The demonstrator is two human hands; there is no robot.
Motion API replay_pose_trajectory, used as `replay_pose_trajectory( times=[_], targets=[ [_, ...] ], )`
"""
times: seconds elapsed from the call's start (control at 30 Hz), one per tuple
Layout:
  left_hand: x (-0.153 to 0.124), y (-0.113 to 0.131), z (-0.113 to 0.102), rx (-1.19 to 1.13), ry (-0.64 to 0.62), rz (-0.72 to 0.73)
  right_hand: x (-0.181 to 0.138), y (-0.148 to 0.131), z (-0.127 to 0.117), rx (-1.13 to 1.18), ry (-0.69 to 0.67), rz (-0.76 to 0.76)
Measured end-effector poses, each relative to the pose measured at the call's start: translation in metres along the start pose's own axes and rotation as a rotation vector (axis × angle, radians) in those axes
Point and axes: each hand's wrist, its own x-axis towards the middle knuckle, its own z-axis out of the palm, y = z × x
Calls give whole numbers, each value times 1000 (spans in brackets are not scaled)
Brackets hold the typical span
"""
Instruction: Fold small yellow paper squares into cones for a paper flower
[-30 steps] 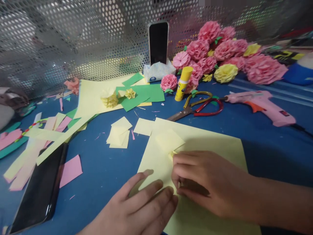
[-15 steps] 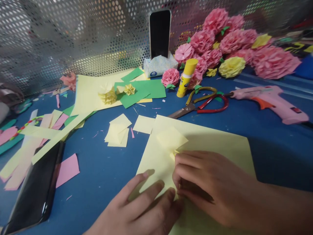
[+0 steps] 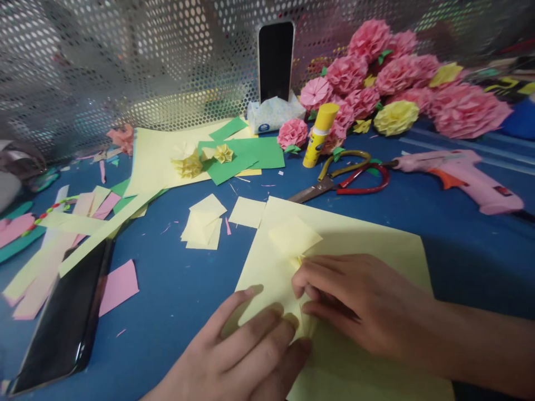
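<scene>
A large yellow sheet (image 3: 376,239) lies on the blue table in front of me. On it, my left hand (image 3: 246,356) and my right hand (image 3: 359,301) meet over a small folded yellow paper piece (image 3: 301,323). The left fingers are bent and press its near side. The right fingertips curl and pinch it from the far side. Most of the piece is hidden under the fingers. A small yellow square (image 3: 295,235) rests on the sheet just beyond my right hand.
Stacked yellow squares (image 3: 203,225) lie left of the sheet. A phone (image 3: 62,328) lies at the near left. Scissors (image 3: 338,178), a glue stick (image 3: 318,135), a pink glue gun (image 3: 460,172), paper flowers (image 3: 388,78) and an upright phone (image 3: 275,60) stand behind.
My left fingers have slid forward and curled onto the small piece. My right fingertips have shifted slightly on it. The view has moved a little.
</scene>
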Motion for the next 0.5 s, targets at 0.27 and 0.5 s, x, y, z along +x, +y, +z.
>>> replay_pose_trajectory(
  times=[0.27, 0.5],
  targets=[
    [4, 0, 1, 8, 65, -45, 3, 12, -19, -173, -109, -541],
    [5, 0, 0, -11, 54, -54, 1, 9, -19, -249, -196, -481]
  ],
)
